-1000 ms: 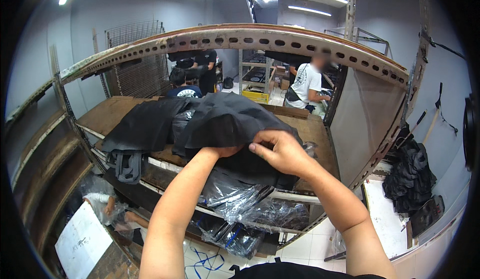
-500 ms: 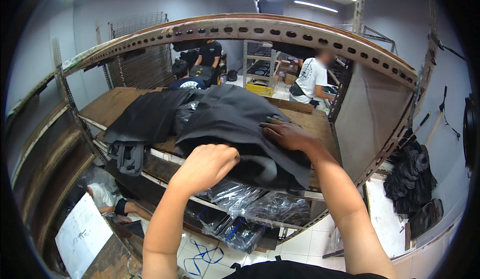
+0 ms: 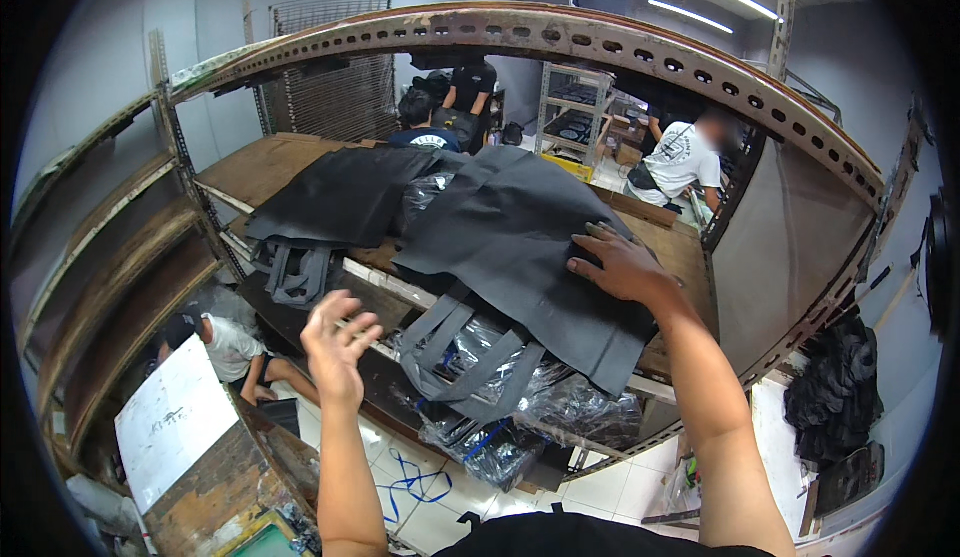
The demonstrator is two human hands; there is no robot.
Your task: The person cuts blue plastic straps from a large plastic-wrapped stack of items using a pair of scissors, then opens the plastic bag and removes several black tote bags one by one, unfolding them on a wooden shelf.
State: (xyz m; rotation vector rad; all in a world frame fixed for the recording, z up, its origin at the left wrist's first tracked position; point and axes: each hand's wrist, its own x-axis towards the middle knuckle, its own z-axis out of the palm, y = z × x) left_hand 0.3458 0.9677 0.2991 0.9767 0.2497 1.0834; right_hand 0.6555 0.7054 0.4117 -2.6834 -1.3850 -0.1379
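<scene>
A black fabric tote bag point(image 3: 520, 227) lies flat on the shelf, its two strap handles point(image 3: 470, 372) hanging over the front edge. My right hand point(image 3: 625, 262) rests on the bag's right side, fingers spread and palm down. Left of the handles, my left hand point(image 3: 340, 342) is raised in the air, fingers apart, with nothing in it. Beside this bag lies another black tote bag point(image 3: 335, 197), its handles point(image 3: 297, 275) also drooping over the edge. Part of a clear plastic-wrapped bundle point(image 3: 425, 195) shows between the two bags.
Plastic-wrapped packs point(image 3: 510, 437) sit on the lower shelf below the bag. A perforated metal beam point(image 3: 490, 29) crosses above. A blue strap point(image 3: 415, 482) lies on the tiled floor. Several people work beyond the rack, and one person point(image 3: 232, 345) sits low at the left.
My left hand has opened and moved left, away from the bag's front edge. The bag's handles now hang down and its front lies flatter. My right hand stays on the bag.
</scene>
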